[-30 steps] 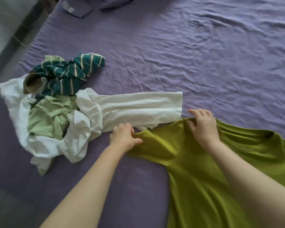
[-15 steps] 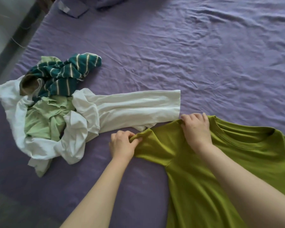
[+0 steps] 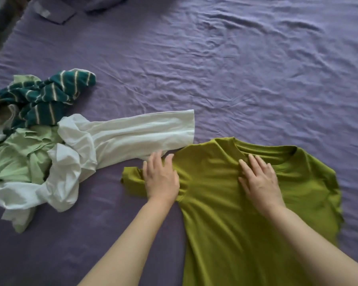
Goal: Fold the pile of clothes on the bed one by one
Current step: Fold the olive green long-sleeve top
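We press both hands flat, fingers straight, on the olive-green T-shirt spread at the near edge of the bed: our left hand on its sleeve seam, our right hand below the collar. The unfolded pile, a white long-sleeved top, pale green garment and teal striped one, lies by the bed's left edge.

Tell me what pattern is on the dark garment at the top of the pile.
Dark green with thin cream stripes, seen in the head view.
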A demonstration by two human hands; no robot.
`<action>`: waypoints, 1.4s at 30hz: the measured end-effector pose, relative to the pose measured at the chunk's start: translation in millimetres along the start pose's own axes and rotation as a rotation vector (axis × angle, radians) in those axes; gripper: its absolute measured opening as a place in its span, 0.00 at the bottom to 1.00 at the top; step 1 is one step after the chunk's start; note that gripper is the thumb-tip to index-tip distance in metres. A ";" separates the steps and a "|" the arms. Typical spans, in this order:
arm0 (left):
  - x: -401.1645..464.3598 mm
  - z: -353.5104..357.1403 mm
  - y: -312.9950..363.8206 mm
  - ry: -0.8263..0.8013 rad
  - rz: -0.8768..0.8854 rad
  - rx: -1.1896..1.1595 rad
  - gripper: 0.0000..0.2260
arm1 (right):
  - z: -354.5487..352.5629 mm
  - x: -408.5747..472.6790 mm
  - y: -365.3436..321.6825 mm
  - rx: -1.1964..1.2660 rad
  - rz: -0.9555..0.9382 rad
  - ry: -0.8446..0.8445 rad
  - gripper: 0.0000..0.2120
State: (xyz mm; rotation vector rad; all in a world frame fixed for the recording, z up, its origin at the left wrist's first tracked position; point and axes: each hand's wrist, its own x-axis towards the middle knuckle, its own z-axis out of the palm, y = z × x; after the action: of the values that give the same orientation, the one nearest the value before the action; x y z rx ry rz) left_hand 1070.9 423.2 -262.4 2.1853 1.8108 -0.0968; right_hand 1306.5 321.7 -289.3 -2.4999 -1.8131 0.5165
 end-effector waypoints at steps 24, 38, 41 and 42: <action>-72.0 75.7 310.8 -0.646 0.008 -0.703 0.18 | -32.6 -104.5 174.2 0.882 0.539 0.169 0.10; -69.7 65.7 301.1 -0.815 -0.588 -1.266 0.07 | -28.1 -108.2 168.5 0.925 0.531 0.144 0.16; -70.7 64.3 299.0 -0.810 -0.564 -1.291 0.09 | -30.8 -103.6 165.1 0.856 0.471 0.156 0.06; -70.7 64.5 297.3 -0.811 -0.523 -1.273 0.09 | -31.8 -102.2 165.3 0.844 0.472 0.171 0.04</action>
State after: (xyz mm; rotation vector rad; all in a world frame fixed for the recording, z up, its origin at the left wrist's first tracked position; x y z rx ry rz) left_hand 1353.7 291.1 -251.4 0.6200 1.2689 0.0532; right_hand 1439.6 178.4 -265.9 -2.2051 -0.6835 0.8223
